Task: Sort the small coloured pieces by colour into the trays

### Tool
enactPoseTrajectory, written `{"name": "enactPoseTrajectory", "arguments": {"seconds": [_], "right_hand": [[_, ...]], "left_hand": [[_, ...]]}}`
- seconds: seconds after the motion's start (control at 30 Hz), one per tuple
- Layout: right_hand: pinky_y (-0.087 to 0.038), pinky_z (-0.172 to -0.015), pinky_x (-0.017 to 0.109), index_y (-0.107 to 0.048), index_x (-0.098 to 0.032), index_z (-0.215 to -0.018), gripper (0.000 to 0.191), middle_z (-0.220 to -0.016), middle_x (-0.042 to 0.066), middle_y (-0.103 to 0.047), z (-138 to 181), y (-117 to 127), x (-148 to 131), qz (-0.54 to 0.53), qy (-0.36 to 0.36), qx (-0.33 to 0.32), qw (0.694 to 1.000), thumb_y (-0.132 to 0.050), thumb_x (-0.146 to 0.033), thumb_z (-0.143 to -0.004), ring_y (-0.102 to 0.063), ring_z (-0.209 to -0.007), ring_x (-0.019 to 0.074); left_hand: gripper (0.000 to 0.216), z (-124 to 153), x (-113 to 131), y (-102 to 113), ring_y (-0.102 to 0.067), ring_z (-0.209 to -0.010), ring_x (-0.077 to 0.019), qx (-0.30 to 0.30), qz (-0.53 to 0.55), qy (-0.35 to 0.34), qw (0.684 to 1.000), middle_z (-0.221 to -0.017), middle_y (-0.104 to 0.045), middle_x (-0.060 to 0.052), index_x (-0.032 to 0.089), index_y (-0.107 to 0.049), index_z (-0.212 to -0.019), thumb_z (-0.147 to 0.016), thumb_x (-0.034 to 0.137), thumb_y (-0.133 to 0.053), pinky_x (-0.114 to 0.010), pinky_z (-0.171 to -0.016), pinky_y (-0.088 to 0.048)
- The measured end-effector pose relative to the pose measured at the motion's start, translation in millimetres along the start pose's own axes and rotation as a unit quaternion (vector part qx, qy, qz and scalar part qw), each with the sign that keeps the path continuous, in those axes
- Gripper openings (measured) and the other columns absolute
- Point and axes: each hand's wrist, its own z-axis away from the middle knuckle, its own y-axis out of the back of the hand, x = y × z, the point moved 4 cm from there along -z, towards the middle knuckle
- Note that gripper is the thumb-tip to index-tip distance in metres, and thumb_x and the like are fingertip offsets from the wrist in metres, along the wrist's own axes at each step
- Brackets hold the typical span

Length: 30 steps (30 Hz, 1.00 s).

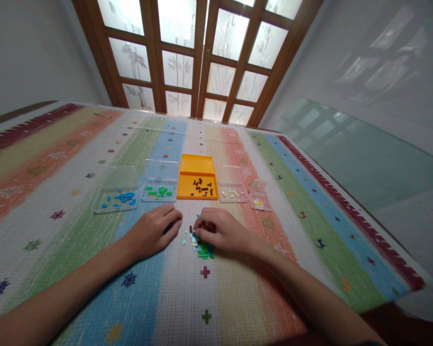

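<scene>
A small pile of mixed tiny bricks (204,249), mostly green with some blue and white, lies on the striped tablecloth (75,230). My right hand (220,229) rests over the pile with its fingertips pinched at the left edge of it. What they pinch is too small to name. My left hand (155,230) lies just left of the pile, fingers loosely curled on the cloth, holding nothing visible. A dark brick (190,228) sits between the two hands.
A row of trays stands beyond the hands: a clear one with blue bricks (116,199), a clear one with green bricks (159,191), an orange box with dark bricks (197,185), a clear one with pale bricks (232,192), and a small clear one (259,202). A wooden-framed window is behind.
</scene>
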Motion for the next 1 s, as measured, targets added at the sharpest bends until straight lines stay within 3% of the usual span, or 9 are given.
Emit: {"name": "enactPoseTrajectory", "arguments": {"seconds": [0.43, 0.7, 0.87, 1.0], "right_hand": [[-0.039, -0.054, 0.022, -0.069, -0.013, -0.085, 0.004, -0.064, -0.002, -0.063, 1.7, 1.8, 17.4, -0.149, -0.112, 0.028, 0.982, -0.065, -0.013, -0.083, -0.052, -0.056, 0.0087], [-0.04, -0.057, 0.022, -0.071, -0.014, -0.084, 0.011, -0.067, -0.002, -0.062, 3.8, 3.3, 19.1, -0.093, -0.067, 0.071, 0.991, -0.066, -0.008, -0.076, -0.051, -0.057, 0.0086], [-0.044, -0.064, 0.024, -0.073, -0.016, -0.095, 0.019, -0.079, 0.001, -0.066, 5.0, 3.4, 11.7, -0.033, -0.007, 0.076, 0.997, -0.062, -0.01, -0.081, -0.055, -0.066, 0.011], [-0.047, -0.068, 0.025, -0.075, -0.017, -0.092, 0.021, -0.086, 0.005, -0.068, 6.6, 1.1, 7.9, -0.023, 0.036, 0.085, 0.995, -0.057, -0.009, -0.083, -0.061, -0.075, 0.0137]], "left_hand": [[0.021, 0.0, -1.0, 0.4, -0.059, -0.078, -0.0191, -0.002, 0.012, 0.0, 1.0, -0.086, -0.062, -0.006, 0.017, -0.062, -0.092, -0.1, 0.022, -0.043, -0.031, -0.073, -0.047], [0.021, -0.4, -2.1, -0.4, -0.06, -0.078, -0.0193, -0.004, 0.025, 0.007, 1.0, -0.086, -0.062, -0.006, 0.017, -0.061, -0.091, -0.1, 0.022, -0.043, -0.031, -0.073, -0.048], [0.019, -1.8, -3.2, 0.6, -0.06, -0.077, -0.0184, -0.005, 0.051, 0.022, 0.998, -0.085, -0.063, -0.005, 0.018, -0.06, -0.089, -0.099, 0.022, -0.045, -0.03, -0.071, -0.048], [0.018, -1.5, -4.1, -0.1, -0.061, -0.078, -0.0189, 0.001, 0.067, 0.029, 0.997, -0.086, -0.064, -0.005, 0.018, -0.06, -0.09, -0.098, 0.022, -0.045, -0.031, -0.071, -0.049]]}}
